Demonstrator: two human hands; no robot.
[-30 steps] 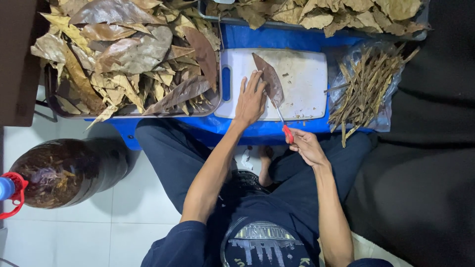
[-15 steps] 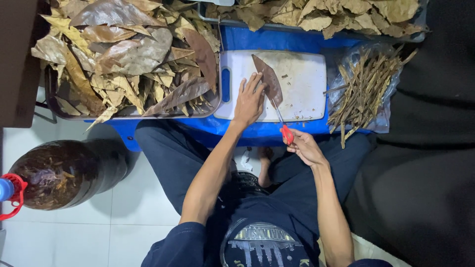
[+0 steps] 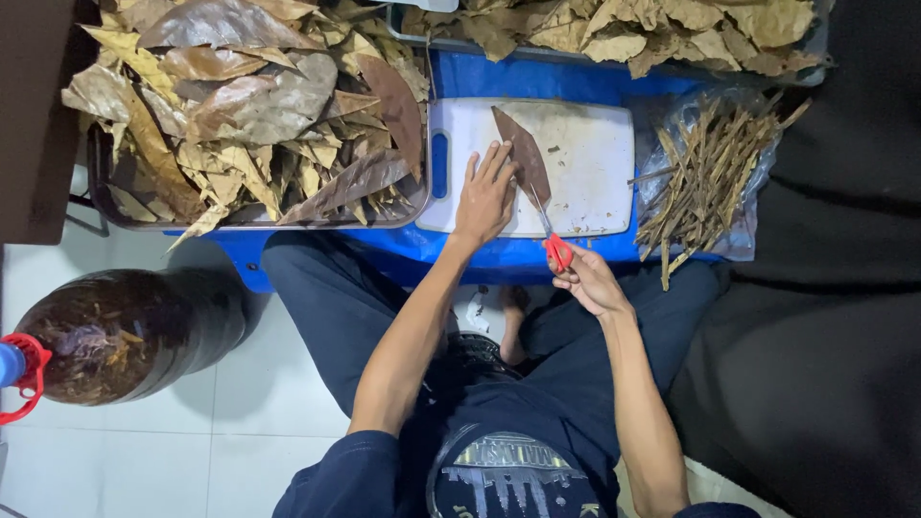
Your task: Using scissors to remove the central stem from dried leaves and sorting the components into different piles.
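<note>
dry leaf (image 3: 523, 153) was pressed flat on cutting board (image 3: 585, 168) by spread left hand (image 3: 486, 192) | judged light, brittle, best held near its stem | right hand (image 3: 587, 278) was closed on red-handled knife (image 3: 554, 245) at board's near edge

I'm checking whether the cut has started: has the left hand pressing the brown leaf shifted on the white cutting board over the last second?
No. The left hand keeps flat on the brown leaf, same spot near the cutting board handle slot.
</note>
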